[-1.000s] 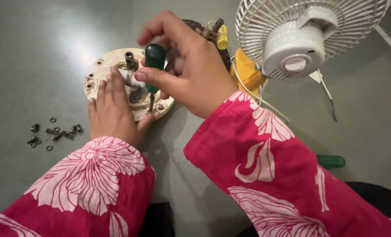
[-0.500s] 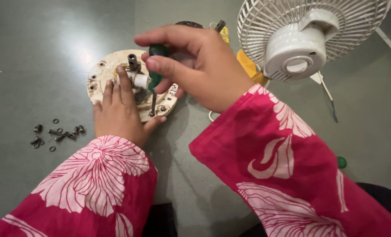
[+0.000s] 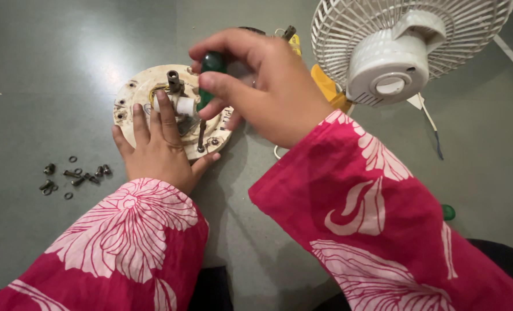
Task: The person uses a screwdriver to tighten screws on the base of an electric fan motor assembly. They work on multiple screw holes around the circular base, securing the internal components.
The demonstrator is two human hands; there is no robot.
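Right then, the left hand (image 3: 158, 151) lay flat on the round cream plate (image 3: 132, 95), fingers (image 3: 164, 115) spread and pressing it to the grey table (image 3: 49, 69). Above it the right hand (image 3: 268, 86) pinched the green-handled screwdriver (image 3: 210, 66), shaft upright, tip down on the plate. Loose screws and washers (image 3: 75, 175) sat just left; a white fan (image 3: 394, 52) stood behind.

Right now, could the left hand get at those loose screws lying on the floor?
Probably yes: the left hand rests flat on the round plate, and the loose screws lie just beside it with bare floor between.
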